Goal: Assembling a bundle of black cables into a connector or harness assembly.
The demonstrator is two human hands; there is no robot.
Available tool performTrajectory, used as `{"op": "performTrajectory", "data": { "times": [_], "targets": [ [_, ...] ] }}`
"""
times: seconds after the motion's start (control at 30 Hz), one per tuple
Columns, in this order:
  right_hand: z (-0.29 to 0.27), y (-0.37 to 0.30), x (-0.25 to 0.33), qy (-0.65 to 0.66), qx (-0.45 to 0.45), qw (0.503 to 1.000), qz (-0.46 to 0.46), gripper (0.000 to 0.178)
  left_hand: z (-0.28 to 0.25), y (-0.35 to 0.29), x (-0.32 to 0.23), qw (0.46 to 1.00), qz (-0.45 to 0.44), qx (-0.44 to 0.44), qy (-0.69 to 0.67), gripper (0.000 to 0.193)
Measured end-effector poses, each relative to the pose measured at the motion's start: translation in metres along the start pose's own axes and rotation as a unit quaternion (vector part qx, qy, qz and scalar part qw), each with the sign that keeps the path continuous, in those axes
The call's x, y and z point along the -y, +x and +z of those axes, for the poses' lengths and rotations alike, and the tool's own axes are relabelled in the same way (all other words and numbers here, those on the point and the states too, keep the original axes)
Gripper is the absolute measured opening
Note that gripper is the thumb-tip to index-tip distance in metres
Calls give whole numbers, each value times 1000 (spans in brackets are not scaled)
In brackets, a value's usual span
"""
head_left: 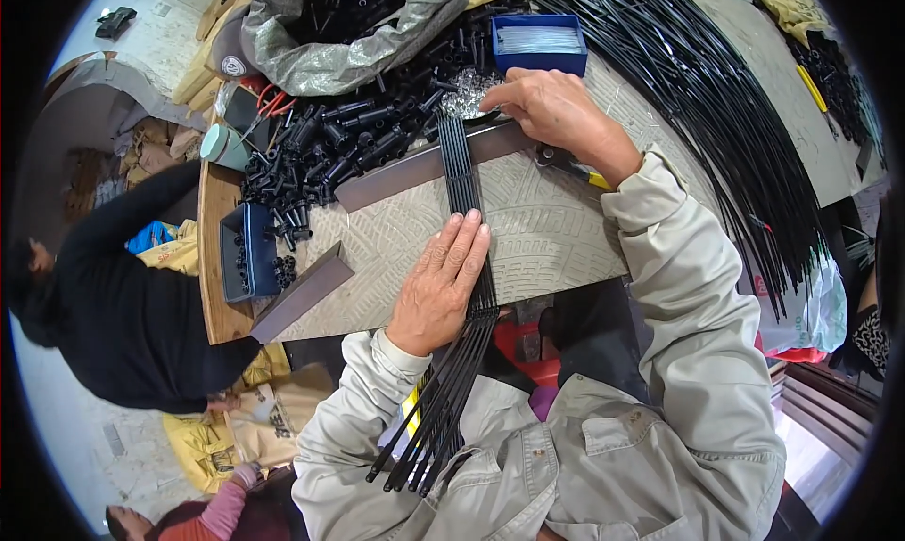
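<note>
My left hand (441,282) lies flat, fingers stretched, on a row of thin black rods (457,173). The rods lie side by side across a grey metal bar (377,175), and their near ends fan out past the table edge over my lap. At the bar's far side, my right hand (556,112) is bent, its fingertips by a heap of small clear pieces (467,93). Whatever those fingers may hold is hidden. Beneath the right wrist rest pliers (566,164) with yellow on the handle.
Black tubular plastic parts (330,140) are heaped at the left, below a grey sack (349,65). A blue box (539,46) holds thin clear strips. Long black rods (698,79) spread along the right. A blue bin (247,249) and a short metal bar (306,291) sit front left. A person (123,305) works beyond.
</note>
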State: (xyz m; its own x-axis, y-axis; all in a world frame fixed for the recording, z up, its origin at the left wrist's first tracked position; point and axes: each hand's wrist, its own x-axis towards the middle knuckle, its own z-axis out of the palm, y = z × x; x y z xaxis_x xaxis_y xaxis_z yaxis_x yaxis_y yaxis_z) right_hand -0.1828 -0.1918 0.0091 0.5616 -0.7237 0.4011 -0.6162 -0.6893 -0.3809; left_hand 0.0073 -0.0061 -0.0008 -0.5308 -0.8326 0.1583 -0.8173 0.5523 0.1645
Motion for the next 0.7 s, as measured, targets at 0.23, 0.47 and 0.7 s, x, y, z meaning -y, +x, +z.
{"op": "performTrajectory", "data": {
  "times": [0.23, 0.47, 0.7],
  "targets": [
    [0, -1, 1, -13, -14, 1000, -20, 17, -1, -1, 0, 1000, -3, 5, -4, 57],
    [-1, -3, -1, -22, -13, 999, -36, 18, -1, 3, -1, 1000, 1, 7, 2, 57],
    [4, 7, 2, -28, -27, 998, -54, 21, -5, -5, 5, 999, -17, 0, 48, 58]
  ]
}}
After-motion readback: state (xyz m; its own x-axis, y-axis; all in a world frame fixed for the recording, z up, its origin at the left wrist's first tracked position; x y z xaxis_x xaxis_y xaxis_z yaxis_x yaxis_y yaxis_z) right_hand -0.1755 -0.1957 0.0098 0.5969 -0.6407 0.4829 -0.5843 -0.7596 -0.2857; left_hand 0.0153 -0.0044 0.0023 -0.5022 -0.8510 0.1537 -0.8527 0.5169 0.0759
